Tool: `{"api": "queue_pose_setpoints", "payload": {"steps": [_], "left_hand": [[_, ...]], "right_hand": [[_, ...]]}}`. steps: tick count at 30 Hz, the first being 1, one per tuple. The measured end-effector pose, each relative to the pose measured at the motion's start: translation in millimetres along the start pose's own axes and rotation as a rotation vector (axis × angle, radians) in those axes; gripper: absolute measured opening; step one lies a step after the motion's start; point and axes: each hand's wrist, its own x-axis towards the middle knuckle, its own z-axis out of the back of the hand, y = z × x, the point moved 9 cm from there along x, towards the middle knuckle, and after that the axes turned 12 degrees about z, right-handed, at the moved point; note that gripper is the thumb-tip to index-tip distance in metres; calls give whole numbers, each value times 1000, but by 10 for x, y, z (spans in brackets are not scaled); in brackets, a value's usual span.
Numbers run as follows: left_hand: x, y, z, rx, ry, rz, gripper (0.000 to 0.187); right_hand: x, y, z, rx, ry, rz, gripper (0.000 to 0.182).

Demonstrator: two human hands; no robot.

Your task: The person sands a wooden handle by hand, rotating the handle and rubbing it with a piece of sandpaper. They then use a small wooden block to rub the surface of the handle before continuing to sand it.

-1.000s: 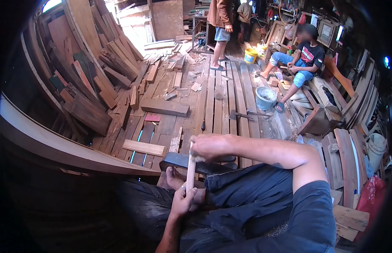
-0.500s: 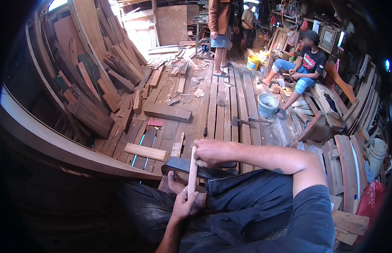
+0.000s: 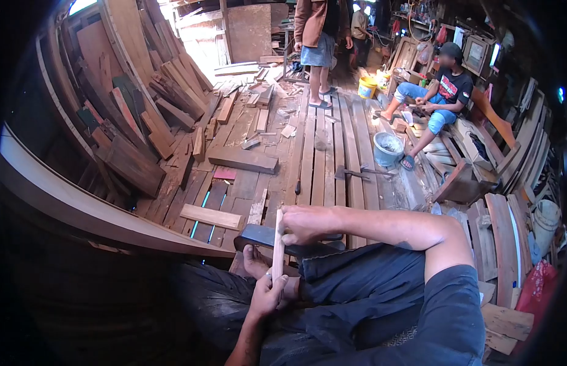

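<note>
And here we are, low over the floor (image 3: 308,140), with a strip of wood (image 3: 278,251) right in the middle of things, just below the centre of the view, pointing up towards twelve o'clock between two bare hands. Left hand (image 3: 268,295) down at six o'clock, wrapped round the lower end, thumb laid along the near face, no gap to speak of: a proper hold. Right hand (image 3: 301,224), up around one o'clock, fingers bent in close on the upper end; whether anything thin is tucked under them, I cannot tell.

How to do this well? I'd say the lower hand must be the vice: firm, so the strip doesn't twist or tip. The upper hand wants light, even pressure running with the length of the wood, fingertips wary of the edge, where a splinter could bite.

Now the strip itself: pale, slim, straight to the eye, long for its width, bare of paint as far as I can see. The upper end is partly covered by fingers, the bottom hidden in the fist. Behind it a dark round-ended piece (image 3: 250,238) crosses from nine to three o'clock, with a bare foot (image 3: 254,263) just below, at eight.
</note>
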Motion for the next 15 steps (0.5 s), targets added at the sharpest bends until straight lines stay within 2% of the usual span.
{"api": "queue_pose_setpoints", "payload": {"steps": [3,7,10,13,15], "left_hand": [[6,-19,-22,5,-9,-1,20],[29,17,1,1,-26,-24,20],[47,58,5,-3,-3,-30,20],[15,-11,-12,3,1,-36,20],[20,29,13,2,11,21,21]], "right_hand": [[-115,-94,156,-78,-76,-179,32],[-36,85,-98,19,84,-10,34],[-11,22,52,-44,-39,14,34],[-89,-77,122,-89,-59,-86,34],[-67,74,82,-27,-48,78,32]]}}
